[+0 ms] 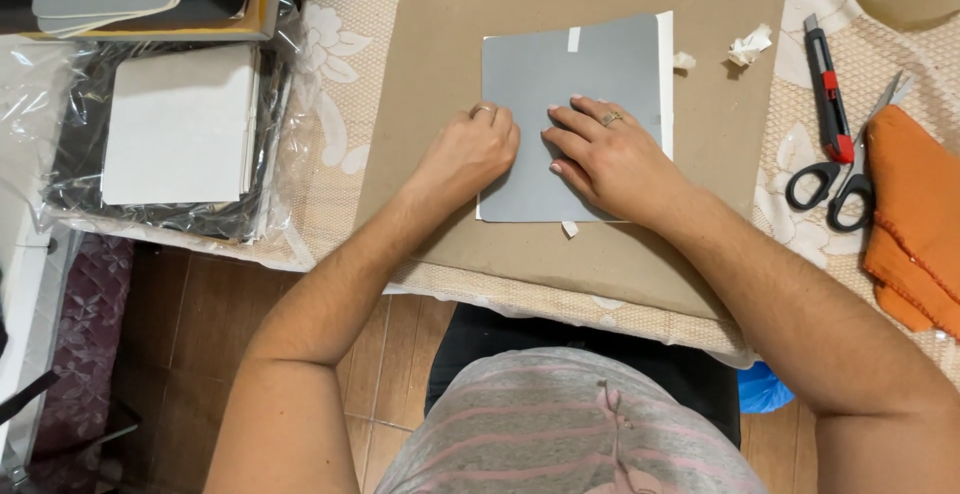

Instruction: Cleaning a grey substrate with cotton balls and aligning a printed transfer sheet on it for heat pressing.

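Note:
A grey sheet [560,79] lies on a white sheet [665,84] on top of a brown cardboard board [470,24] on the table. My left hand [470,154] rests as a closed fist on the grey sheet's lower left part. My right hand [610,159] lies flat beside it, fingers spread and pressing on the grey sheet. Both hands wear a ring. Neither hand holds anything.
A red utility knife [828,89], black-handled scissors [845,169] and an orange cloth [915,214] lie at the right. Crumpled paper bits [748,46] sit on the board. A plastic-wrapped stack of white boards [180,124] lies at the left.

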